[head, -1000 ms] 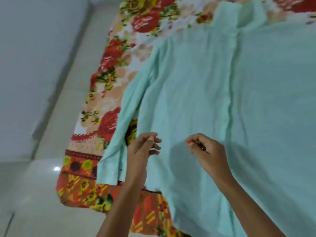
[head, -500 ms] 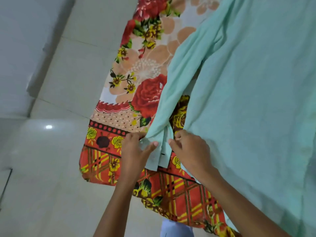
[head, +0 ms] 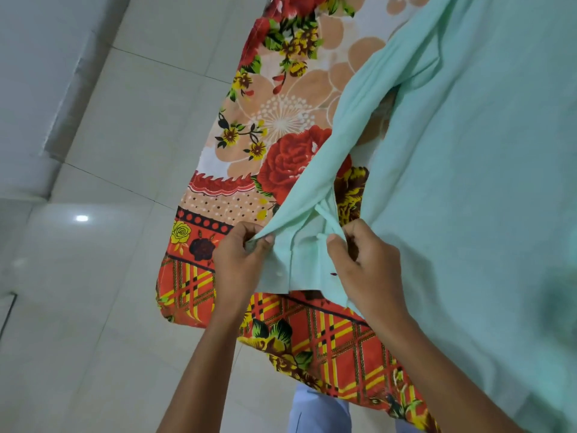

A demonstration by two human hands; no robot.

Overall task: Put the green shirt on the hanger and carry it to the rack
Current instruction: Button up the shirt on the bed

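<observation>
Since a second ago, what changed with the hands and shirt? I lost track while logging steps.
Both hands moved from above the shirt's front to its sleeve cuff. The left hand now pinches the cuff's left edge, the right hand its right edge; before they held nothing. The shirt stays spread on the floral sheet; no hanger in view.

Each hand (head: 240,260) (head: 365,267) pinches the green shirt's (head: 468,151) cuff (head: 299,260).

Floral red/orange bedsheet (head: 281,145) w/ plaid border; white tile floor (head: 109,307)
</observation>
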